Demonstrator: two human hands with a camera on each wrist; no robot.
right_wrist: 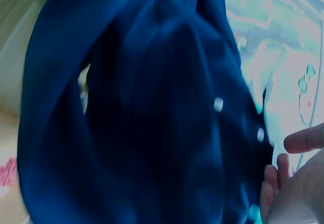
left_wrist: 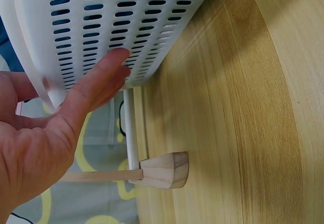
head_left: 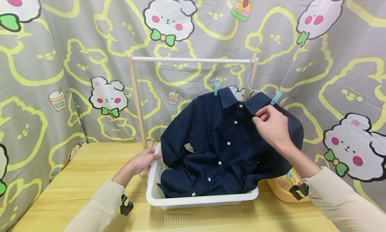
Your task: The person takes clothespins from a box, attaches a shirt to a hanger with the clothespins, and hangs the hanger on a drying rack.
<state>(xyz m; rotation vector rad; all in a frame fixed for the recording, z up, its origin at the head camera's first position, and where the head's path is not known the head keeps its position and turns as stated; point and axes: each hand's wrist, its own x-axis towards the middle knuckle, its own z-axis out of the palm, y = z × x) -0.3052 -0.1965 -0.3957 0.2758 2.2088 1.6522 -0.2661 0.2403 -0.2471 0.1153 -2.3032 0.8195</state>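
Observation:
A dark navy button-up shirt (head_left: 208, 134) hangs by its shoulders on a thin light-blue hanger (head_left: 248, 82); its lower part lies bunched in a white plastic basket (head_left: 208, 201). Teal clothespins sit at both shoulders, one at the left (head_left: 216, 88), another at the right (head_left: 276, 98). My left hand (head_left: 144, 160) grips the basket's left rim, thumb against the slotted outer wall in the left wrist view. Beside the collar (head_left: 259, 101), just below the right clothespin, is my right hand (head_left: 272, 124). Its thumb and loosely bent fingers (right_wrist: 283, 165) stand apart with no cloth between them.
The hanger's hook is at the right end of a white rail (head_left: 193, 60) on a wooden rack (head_left: 137, 101) behind the basket. A yellow container (head_left: 275, 190) with clothespins stands right of the basket on the wooden table (head_left: 90, 165). A patterned curtain (head_left: 120, 34) closes off the back.

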